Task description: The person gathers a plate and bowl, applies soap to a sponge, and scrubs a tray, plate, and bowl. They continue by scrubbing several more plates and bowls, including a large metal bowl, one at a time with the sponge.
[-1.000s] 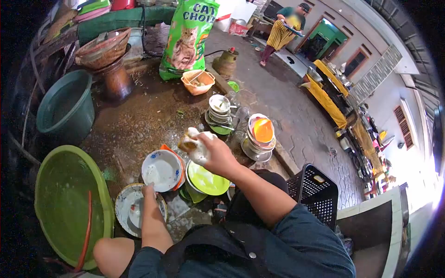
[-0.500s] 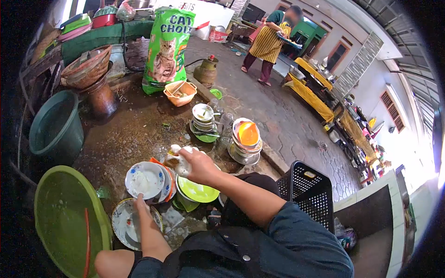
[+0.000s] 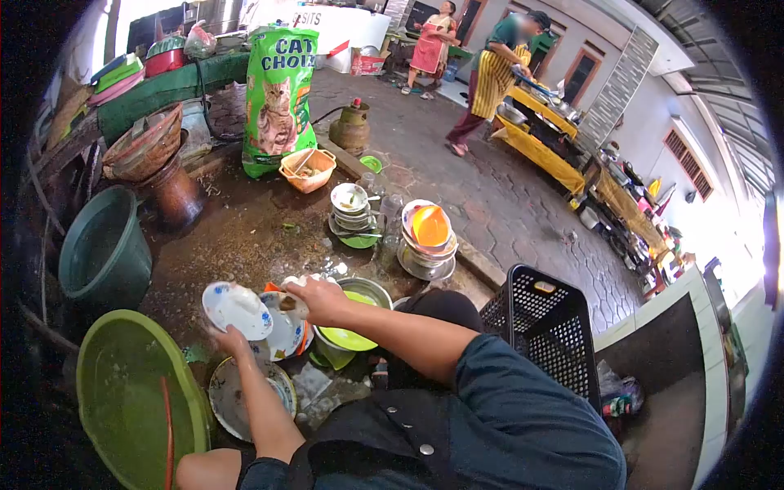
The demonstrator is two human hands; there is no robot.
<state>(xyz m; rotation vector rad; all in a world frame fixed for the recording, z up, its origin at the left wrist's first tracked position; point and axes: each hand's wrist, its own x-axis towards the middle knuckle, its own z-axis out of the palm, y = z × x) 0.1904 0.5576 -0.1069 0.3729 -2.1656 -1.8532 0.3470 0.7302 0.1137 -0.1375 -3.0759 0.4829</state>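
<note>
My left hand (image 3: 232,341) is closed on the rim of a white plate with blue flowers (image 3: 238,314), which is tilted and smeared with suds. Close to its right, my right hand (image 3: 325,302) grips a foam-covered sponge (image 3: 288,303), mostly hidden by the fingers. Below the hands sits another flowered plate (image 3: 282,333) with orange dishes under it. A lime-green dish (image 3: 349,338) rests in a metal pot beneath my right forearm. Under my left forearm, a wide patterned plate (image 3: 224,394) lies on the wet ground.
A green basin (image 3: 91,392) and a teal bucket (image 3: 104,245) stand left. Ahead are stacked bowls (image 3: 351,198), plates topped by an orange bowl (image 3: 429,226), an orange basket (image 3: 308,171) and a cat food bag (image 3: 279,106). A black crate (image 3: 549,327) stands right. Two people stand farther back.
My left hand has lifted and tilted the plate, shifting it slightly left. The sponge hand has moved down and left. The person in the striped apron has reached the yellow-draped table; another person shows behind.
</note>
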